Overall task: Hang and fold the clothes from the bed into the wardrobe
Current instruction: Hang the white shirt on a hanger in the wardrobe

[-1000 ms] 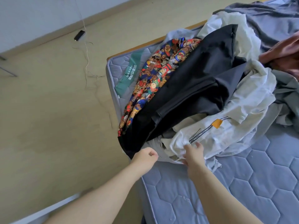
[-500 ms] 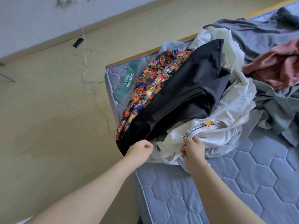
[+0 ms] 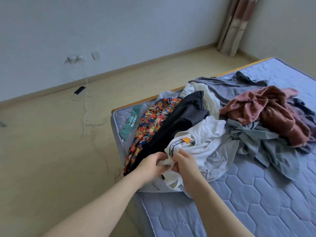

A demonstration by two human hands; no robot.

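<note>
On a blue quilted bed [image 3: 256, 194] beside bare floor, left hand [image 3: 152, 165] and right hand [image 3: 183, 162] both pinching the near edge of a white shirt [image 3: 205, 134] atop the heap, likely picking it out; next, lifting clear of the black garment [image 3: 179, 120].

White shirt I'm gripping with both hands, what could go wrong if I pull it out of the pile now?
The white shirt lies partly under the black garment, so lifting it may drag that and the patterned shirt off the mattress edge onto the floor. Both the left hand and the right hand pinch one bunched spot, so it may come up twisted.
</note>
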